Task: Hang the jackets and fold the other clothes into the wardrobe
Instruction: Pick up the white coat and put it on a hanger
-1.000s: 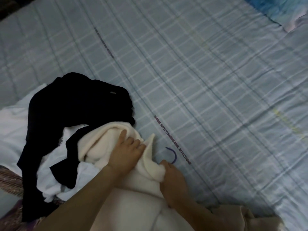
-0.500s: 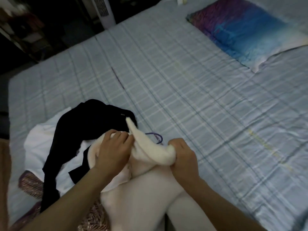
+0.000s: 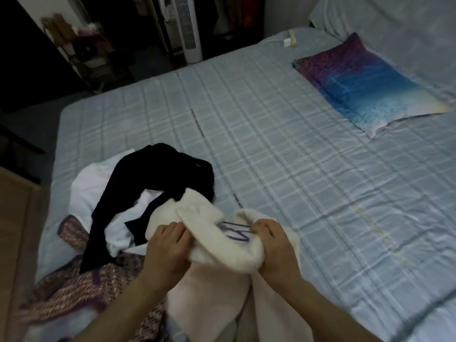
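A cream fleece jacket is lifted off the bed in front of me. My left hand grips its collar on the left, and my right hand grips the collar on the right together with a purple wire hanger that lies between my hands. Behind the jacket a black garment sprawls over a white one. A maroon patterned cloth lies at the near left.
The bed has a pale blue checked sheet. A blue-purple pillow lies at the far right. A white tower fan and dark shelves stand beyond the bed. A wooden surface borders the left.
My hands have raised the jacket's collar and spread it apart. The purple hanger, earlier on the sheet, is now up at the collar. The view has tilted up to show the room.
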The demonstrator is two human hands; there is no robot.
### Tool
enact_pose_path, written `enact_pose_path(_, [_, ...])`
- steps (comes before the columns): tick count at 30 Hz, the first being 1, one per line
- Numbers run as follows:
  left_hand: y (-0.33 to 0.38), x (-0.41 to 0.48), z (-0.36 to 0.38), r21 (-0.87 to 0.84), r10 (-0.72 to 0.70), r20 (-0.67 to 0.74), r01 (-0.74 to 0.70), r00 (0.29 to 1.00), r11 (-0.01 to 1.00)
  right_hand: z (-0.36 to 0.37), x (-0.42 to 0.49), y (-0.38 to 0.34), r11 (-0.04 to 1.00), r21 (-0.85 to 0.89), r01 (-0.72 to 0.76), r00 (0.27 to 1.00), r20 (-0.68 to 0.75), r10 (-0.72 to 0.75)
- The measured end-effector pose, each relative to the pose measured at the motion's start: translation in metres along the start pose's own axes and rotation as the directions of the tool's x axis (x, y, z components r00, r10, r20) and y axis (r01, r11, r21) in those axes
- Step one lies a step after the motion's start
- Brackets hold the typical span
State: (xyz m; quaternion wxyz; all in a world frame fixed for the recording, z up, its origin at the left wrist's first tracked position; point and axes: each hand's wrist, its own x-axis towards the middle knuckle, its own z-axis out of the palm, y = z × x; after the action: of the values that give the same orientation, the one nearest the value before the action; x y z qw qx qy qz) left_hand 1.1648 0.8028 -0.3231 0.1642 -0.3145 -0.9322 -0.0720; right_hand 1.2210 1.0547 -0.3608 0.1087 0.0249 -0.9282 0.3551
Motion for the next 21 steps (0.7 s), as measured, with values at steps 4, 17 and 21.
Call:
enact_pose_path(4, [0.006, -0.047, 0.004, -0.003, -0.054, 0.095, 0.055, 0.994, 0.998, 0.015, -0.027, -0.001, 0.998, -0.053, 0.028, 0.973, 0.229, -0.015])
enact_pose_path(17, [0.001, -0.069, -0.016, 0.002, -0.146, 0.068, 0.146, 0.987, 0.989, -0.022, -0.027, -0.031, 0.961, 0.053, 0.273, 0.811, 0.525, -0.259])
enact_pose_path(21, [0.008, -0.060, -0.013, -0.032, -0.105, 0.033, 0.106, 0.994, 0.994, -0.048, -0.023, -0.048, 0.978, 0.141, 0.156, 0.867, 0.455, -0.204])
